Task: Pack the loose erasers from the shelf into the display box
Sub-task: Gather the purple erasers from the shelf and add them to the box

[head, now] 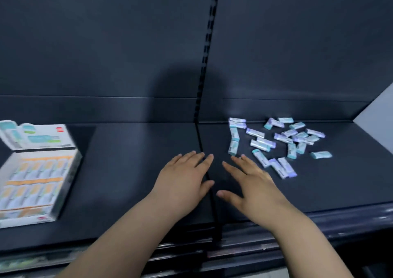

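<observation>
Several loose erasers (pixel 280 141) in pale blue, teal and lilac wrappers lie scattered on the right half of the dark shelf (pixel 131 171). The display box (pixel 36 184) stands at the far left, its lid flap up, with rows of wrapped erasers inside. My left hand (pixel 185 182) and my right hand (pixel 251 184) lie flat and empty side by side over the middle of the shelf, fingers straight. The right hand's fingertips end just short of the nearest erasers.
A slotted black upright (pixel 207 69) splits the dark back panel, and a seam runs down the shelf between my hands. The shelf's front edge (pixel 319 220) runs below my wrists. A pale wall (pixel 378 109) shows at the right.
</observation>
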